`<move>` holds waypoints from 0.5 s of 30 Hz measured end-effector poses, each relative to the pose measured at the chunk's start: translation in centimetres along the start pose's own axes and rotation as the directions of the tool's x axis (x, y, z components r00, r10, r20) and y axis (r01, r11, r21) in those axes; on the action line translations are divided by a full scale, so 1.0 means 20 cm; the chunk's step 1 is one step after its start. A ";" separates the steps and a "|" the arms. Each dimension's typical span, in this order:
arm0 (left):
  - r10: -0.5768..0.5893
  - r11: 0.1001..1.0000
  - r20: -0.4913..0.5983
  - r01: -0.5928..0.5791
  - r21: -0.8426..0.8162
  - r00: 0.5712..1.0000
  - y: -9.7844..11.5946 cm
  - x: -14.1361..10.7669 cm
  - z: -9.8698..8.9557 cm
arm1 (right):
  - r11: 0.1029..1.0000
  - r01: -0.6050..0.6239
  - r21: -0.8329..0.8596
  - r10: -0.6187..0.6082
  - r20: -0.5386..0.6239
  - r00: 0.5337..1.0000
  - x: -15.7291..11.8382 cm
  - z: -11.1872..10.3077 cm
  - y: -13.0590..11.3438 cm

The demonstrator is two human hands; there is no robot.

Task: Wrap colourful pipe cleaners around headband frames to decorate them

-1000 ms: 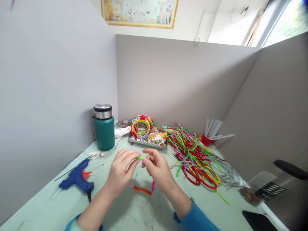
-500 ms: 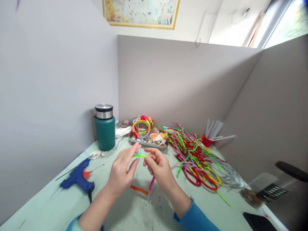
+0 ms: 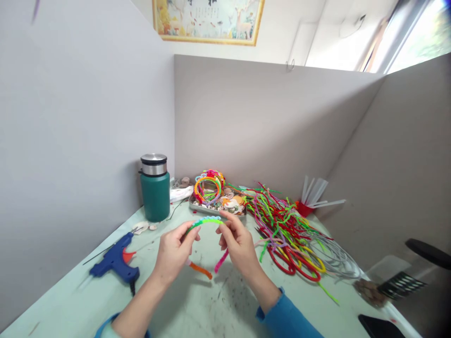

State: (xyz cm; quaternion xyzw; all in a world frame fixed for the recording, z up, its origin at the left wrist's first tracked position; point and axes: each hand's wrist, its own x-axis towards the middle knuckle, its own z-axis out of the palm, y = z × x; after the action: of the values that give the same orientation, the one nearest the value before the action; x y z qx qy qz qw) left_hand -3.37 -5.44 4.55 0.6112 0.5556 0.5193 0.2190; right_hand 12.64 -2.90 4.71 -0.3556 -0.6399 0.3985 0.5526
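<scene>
A curved band of fuzzy craft wire [image 3: 209, 220], green and light blue along its top, is stretched between my two hands above the table. My left hand [image 3: 176, 249] pinches its green left side. The right side is between the thumb and fingers of my right hand [image 3: 237, 241]. Below my left hand hangs an orange end [image 3: 201, 270], and a magenta end [image 3: 221, 261] hangs below my right hand. The parts of the band inside my fingers are hidden.
A blue glue gun [image 3: 116, 258] lies left, near a green bottle [image 3: 155, 195]. Behind my hands, a metal tray [image 3: 216, 210] holds shells and colourful rings. Right are tangled fuzzy wires [image 3: 278, 216], red-handled scissors [image 3: 298, 263], a red cup [image 3: 303, 209] and a black phone [image 3: 378, 326].
My left hand has closed its fingers on the band, which now shows as a longer arch. The orange end has swung slightly left and up.
</scene>
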 end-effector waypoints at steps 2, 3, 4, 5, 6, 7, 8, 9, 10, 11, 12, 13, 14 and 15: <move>0.049 0.999 -0.036 -0.048 0.023 0.998 0.00 0.00 0.00 | 0.991 0.055 -0.126 -0.056 -0.008 0.998 -0.01 0.00 0.01; 0.079 0.996 -0.062 -0.077 0.042 0.995 0.00 0.00 0.01 | 0.979 0.084 -0.185 -0.089 -0.015 0.996 -0.01 0.00 0.01; 0.109 0.993 -0.091 -0.104 0.058 0.990 0.00 0.00 0.01 | 0.965 0.112 -0.236 -0.120 -0.022 0.993 -0.02 0.00 0.01; 0.137 0.989 -0.124 -0.129 0.071 0.983 -0.01 0.00 0.01 | 0.951 0.135 -0.277 -0.148 -0.026 0.989 -0.02 0.00 0.02; 0.162 0.985 -0.159 -0.151 0.079 0.974 -0.01 0.00 0.02 | 0.939 0.155 -0.307 -0.172 -0.029 0.985 -0.02 0.01 0.02; 0.184 0.982 -0.194 -0.170 0.083 0.964 -0.02 0.00 0.02 | 0.929 0.171 -0.327 -0.190 -0.026 0.981 -0.03 0.01 0.02; 0.202 0.978 -0.224 -0.186 0.089 0.953 -0.03 0.00 0.03 | 0.921 0.189 -0.340 -0.208 -0.020 0.978 -0.03 0.01 0.02; 0.219 0.975 -0.249 -0.200 0.099 0.944 -0.03 -0.01 0.03 | 0.913 0.213 -0.349 -0.231 -0.011 0.973 -0.03 0.01 0.02; 0.235 0.971 -0.265 -0.210 0.118 0.935 -0.04 -0.01 0.03 | 0.903 0.241 -0.356 -0.259 -0.002 0.966 -0.03 0.01 0.03; 0.251 0.965 -0.274 -0.218 0.143 0.928 -0.04 -0.01 0.03 | 0.891 0.269 -0.365 -0.286 0.006 0.958 -0.03 0.01 0.03; 0.269 0.958 -0.278 -0.227 0.175 0.922 -0.05 -0.01 0.03 | 0.880 0.292 -0.375 -0.309 0.013 0.951 -0.03 0.01 0.03; 0.291 0.948 -0.279 -0.238 0.209 0.915 -0.05 -0.02 0.03 | 0.868 0.310 -0.388 -0.329 0.018 0.944 -0.03 0.01 0.04; 0.314 0.937 -0.278 -0.251 0.241 0.908 -0.05 -0.02 0.03 | 0.857 0.322 -0.403 -0.343 0.021 0.939 -0.03 0.01 0.04; 0.333 0.928 -0.273 -0.262 0.266 0.903 -0.05 -0.02 0.02 | 0.849 0.327 -0.416 -0.349 0.023 0.937 -0.03 0.01 0.05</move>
State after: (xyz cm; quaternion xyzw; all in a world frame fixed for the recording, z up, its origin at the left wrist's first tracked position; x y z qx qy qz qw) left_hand -3.33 -5.37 3.42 0.6195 0.5375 0.5716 -0.0240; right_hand 12.48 -3.13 3.52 -0.3566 -0.7471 0.1411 0.5429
